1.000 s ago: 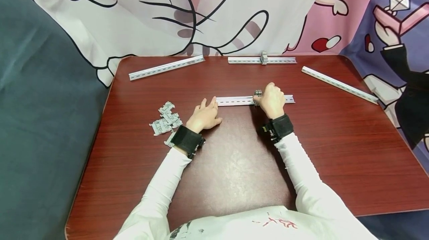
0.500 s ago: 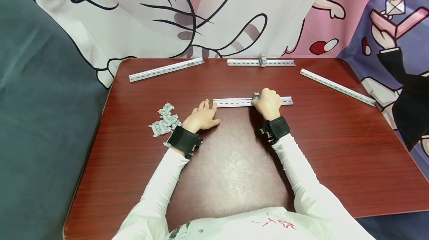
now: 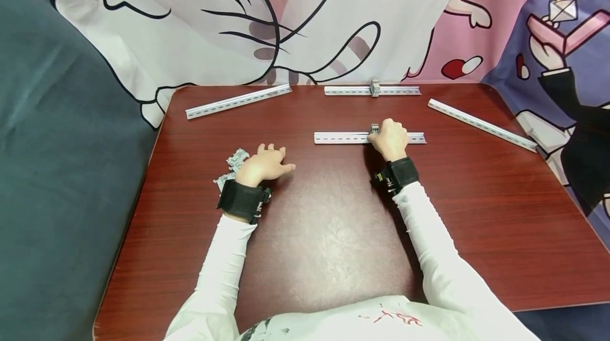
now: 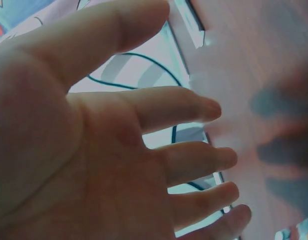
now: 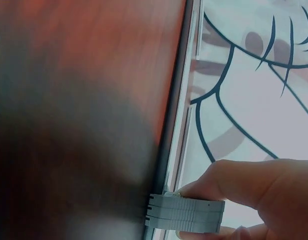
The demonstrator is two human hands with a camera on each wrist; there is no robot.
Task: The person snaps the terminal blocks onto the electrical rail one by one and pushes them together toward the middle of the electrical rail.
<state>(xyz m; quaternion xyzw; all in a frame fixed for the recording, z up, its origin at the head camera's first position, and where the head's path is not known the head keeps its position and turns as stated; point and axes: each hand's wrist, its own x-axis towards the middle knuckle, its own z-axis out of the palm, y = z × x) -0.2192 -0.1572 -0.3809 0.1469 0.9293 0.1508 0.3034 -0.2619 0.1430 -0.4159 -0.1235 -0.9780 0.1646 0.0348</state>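
My right hand [image 3: 392, 141] pinches a small stack of grey terminal blocks [image 3: 374, 128] seated on a slotted metal DIN rail [image 3: 340, 138]. In the right wrist view, thumb and fingers sit on either side of the terminal blocks [image 5: 186, 214], and the rail runs away beyond them. My left hand [image 3: 263, 165] holds nothing, its fingers spread, just to the right of the loose grey terminal blocks [image 3: 236, 159] and partly covering them. The left wrist view shows the bare palm of that left hand [image 4: 119, 135].
Three more DIN rails lie along the far part of the brown table [image 3: 333, 235]: a left one [image 3: 238, 101], a back one [image 3: 343, 91] carrying a grey block [image 3: 375, 87], and a right one [image 3: 481, 125]. A printed curtain [image 3: 324, 23] hangs right behind the table.
My left hand has come off the rail's left end and moved left to the loose terminal blocks. The rail, with my right hand still gripping its blocks, has shifted slightly right and away.
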